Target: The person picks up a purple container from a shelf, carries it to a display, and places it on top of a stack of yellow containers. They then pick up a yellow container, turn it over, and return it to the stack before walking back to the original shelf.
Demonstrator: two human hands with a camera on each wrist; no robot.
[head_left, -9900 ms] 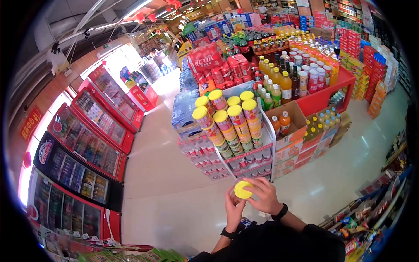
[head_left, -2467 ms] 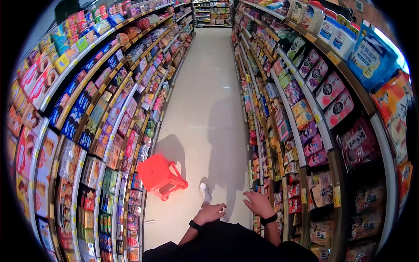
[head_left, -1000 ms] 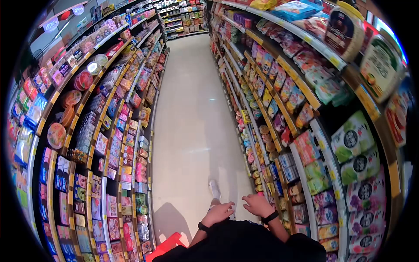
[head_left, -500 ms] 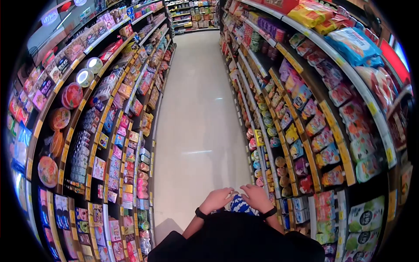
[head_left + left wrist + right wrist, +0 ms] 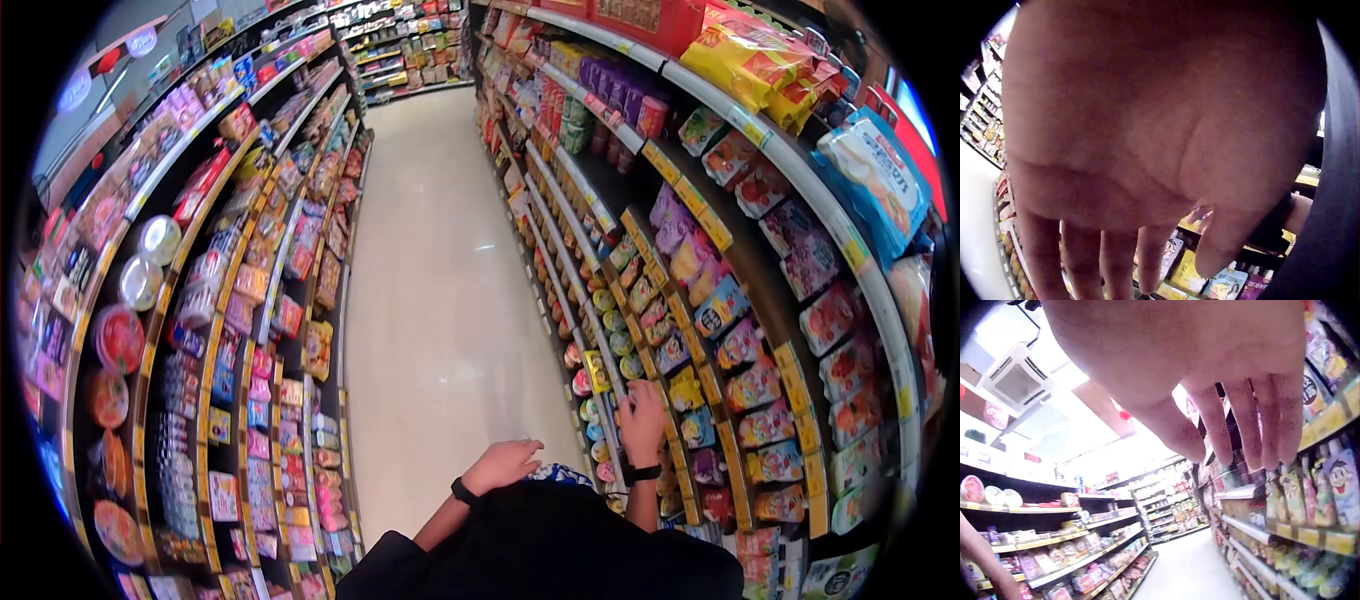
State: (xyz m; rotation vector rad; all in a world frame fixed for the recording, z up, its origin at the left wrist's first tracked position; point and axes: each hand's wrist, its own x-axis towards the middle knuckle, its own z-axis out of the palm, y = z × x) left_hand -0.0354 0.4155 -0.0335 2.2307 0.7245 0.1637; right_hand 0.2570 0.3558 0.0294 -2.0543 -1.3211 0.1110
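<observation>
My left hand [image 5: 503, 463] hovers low over the aisle in front of my body. Its palm [image 5: 1147, 125] and loosely straight fingers fill most of the left wrist view, holding nothing. Farther forward, my right hand [image 5: 642, 420] reaches out beside the right-hand shelves, its fingers extended and nothing in its grasp. In the right wrist view its fingers [image 5: 1213, 422] point down, overlapping the shelf side. Nearest to it in the head view are cups with coloured lids [image 5: 620, 343] and a yellow pouch [image 5: 686, 389]. Spouted pouches with cartoon faces [image 5: 1340, 481] stand behind those fingertips.
Packed snack shelves [image 5: 270, 235] line the left of the pale aisle floor [image 5: 430, 250]. On the right top shelf lie yellow bags [image 5: 750, 60] and a blue-white bag [image 5: 885, 180]. Purple canisters [image 5: 612, 88] stand below them. More shelves [image 5: 400, 50] close the far end.
My right hand has left my left hand's side and moved forward to the right shelves. The view has advanced past a red stool. Much earlier both hands held a yellow-lidded can elsewhere in the shop.
</observation>
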